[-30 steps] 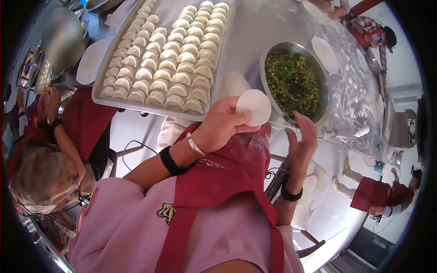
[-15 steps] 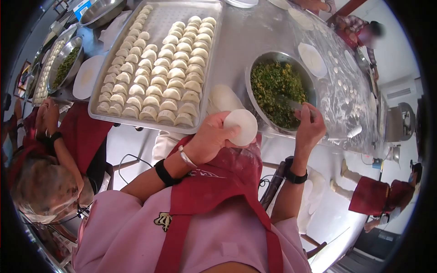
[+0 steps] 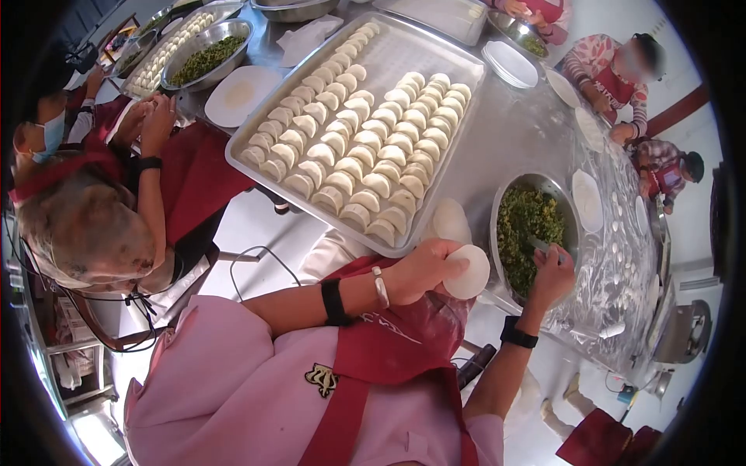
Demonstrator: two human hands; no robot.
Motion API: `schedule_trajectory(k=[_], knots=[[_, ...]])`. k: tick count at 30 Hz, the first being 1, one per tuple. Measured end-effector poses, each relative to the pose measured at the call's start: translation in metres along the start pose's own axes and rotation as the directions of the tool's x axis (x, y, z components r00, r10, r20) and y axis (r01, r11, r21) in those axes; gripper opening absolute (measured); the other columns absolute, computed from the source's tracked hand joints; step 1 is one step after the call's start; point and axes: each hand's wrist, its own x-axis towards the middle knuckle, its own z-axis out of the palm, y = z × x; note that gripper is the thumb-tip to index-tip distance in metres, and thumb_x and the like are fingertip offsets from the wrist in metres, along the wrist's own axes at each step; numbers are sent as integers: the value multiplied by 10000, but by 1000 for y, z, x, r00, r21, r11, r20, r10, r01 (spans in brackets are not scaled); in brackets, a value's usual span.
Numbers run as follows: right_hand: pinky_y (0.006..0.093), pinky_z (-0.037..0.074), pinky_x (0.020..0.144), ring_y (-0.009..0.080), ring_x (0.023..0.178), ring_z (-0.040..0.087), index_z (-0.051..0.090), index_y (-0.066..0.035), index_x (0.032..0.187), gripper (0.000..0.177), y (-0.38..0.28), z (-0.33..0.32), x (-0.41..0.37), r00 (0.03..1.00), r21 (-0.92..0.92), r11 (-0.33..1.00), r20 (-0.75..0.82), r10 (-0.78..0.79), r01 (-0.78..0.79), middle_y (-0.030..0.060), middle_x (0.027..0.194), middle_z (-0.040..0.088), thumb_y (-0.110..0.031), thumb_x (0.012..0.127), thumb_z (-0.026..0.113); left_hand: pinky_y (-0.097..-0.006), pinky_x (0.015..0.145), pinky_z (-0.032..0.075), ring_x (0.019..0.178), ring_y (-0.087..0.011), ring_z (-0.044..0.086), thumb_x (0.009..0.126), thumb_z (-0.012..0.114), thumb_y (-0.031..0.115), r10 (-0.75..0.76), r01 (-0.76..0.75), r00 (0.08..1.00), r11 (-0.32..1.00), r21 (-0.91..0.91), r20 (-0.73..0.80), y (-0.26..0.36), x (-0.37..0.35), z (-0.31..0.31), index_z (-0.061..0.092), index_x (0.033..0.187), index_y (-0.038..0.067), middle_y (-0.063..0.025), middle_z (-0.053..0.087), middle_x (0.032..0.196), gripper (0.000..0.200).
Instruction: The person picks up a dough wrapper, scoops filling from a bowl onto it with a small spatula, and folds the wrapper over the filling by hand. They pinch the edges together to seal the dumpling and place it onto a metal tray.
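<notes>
My left hand (image 3: pixel 430 273) pinches a round white dumpling wrapper (image 3: pixel 469 273) at its edge, just left of the steel bowl. With closed fingers, my right hand (image 3: pixel 554 276) grips a flat metal utensil (image 3: pixel 538 245) over the steel bowl (image 3: pixel 497 233). The utensil's far end rests in the chopped green and yellow filling (image 3: pixel 530 213), which partly hides its shape. More wrappers (image 3: pixel 451 221) lie on the table between the bowl and a metal tray (image 3: pixel 233 147). Rows of folded dumplings (image 3: pixel 365 159) fill much of that tray.
At my left a person (image 3: pixel 89 202) in a red apron works beside another bowl of filling (image 3: pixel 206 58) and a white plate (image 3: pixel 242 95). Other people (image 3: pixel 618 81) stand across the table. Stacked white plates (image 3: pixel 510 64) and floury plastic sheeting (image 3: pixel 614 256) lie on the right side.
My view has turned left, so the tray, bowl and hands appear farther right. The wrapper stays in my left hand. My right hand still holds the utensil in the filling.
</notes>
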Motion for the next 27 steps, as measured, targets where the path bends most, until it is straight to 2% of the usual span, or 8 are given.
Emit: schedule_trajectory(k=[4, 7, 8, 10, 13, 19, 22, 27], knots=[[296, 612, 599, 255, 714, 721, 623, 121, 1011, 189, 5, 12, 2, 994, 184, 978, 48, 93, -100, 185, 882, 669, -44, 922, 602, -356, 919, 555, 1059, -210, 662, 1005, 522, 127, -40, 40, 999, 999, -14, 6, -2, 8, -5, 544, 1289, -49, -122, 650, 1184, 334], [320, 626, 610, 289, 733, 720, 589, 139, 1042, 200, 3, 13, 1, 982, 285, 940, 71, 173, -186, 208, 896, 662, -17, 916, 592, -372, 946, 543, 1078, -222, 656, 1003, 525, 126, -25, 25, 1000, 1000, -11, -1, 0, 11, -5, 548, 1284, -49, -126, 645, 1193, 332], [324, 629, 614, 297, 738, 720, 582, 145, 1048, 205, 2, 13, 1, 979, 314, 927, 79, 191, -206, 214, 903, 660, -13, 917, 588, -364, 919, 552, 1046, -214, 661, 998, 528, 130, -8, 8, 1000, 1000, -26, -12, 0, 12, -4, 561, 1258, -48, -121, 649, 1162, 317], [335, 634, 626, 310, 749, 720, 571, 155, 1052, 215, 0, 12, 0, 974, 337, 914, 84, 209, -225, 222, 912, 658, -12, 917, 588, -348, 864, 569, 981, -199, 671, 986, 534, 138, 23, -25, 999, 998, -55, -35, -1, 15, -1, 587, 1206, -45, -111, 656, 1099, 291], [349, 639, 643, 323, 758, 721, 562, 164, 1052, 224, 1, 12, 0, 969, 383, 890, 101, 224, -246, 231, 914, 655, -12, 917, 589, -363, 878, 565, 1008, -204, 668, 995, 531, 151, 13, -21, 999, 986, -163, -49, 3, 17, 3, 580, 1217, -43, -115, 658, 1108, 299], [370, 644, 683, 382, 825, 708, 546, 187, 1068, 254, -5, 8, -3, 952, 465, 831, 122, 282, -306, 271, 977, 632, -6, 908, 585, -365, 888, 560, 1023, -212, 666, 1014, 501, 177, 39, -43, 999, 991, -126, -34, 7, 22, 1, 567, 1231, -39, -119, 654, 1126, 313], [374, 644, 681, 392, 837, 704, 541, 193, 1077, 261, -5, 8, -1, 936, 518, 782, 131, 328, -346, 267, 967, 632, 5, 902, 587, -389, 1002, 511, 1122, -260, 640, 1026, 481, 175, 58, -60, 998, 987, -151, -20, 13, 25, 7, 528, 1261, -74, -162, 623, 1233, 345], [408, 639, 730, 384, 847, 702, 552, 171, 1053, 237, 0, 2, -2, 924, 631, 682, 172, 342, -370, 270, 991, 633, -19, 913, 574, -398, 1025, 481, 1151, -240, 604, 1031, 470, 201, 88, -91, 996, 987, -136, -28, 25, 31, 15, 519, 1262, -30, -126, 606, 1228, 331]])
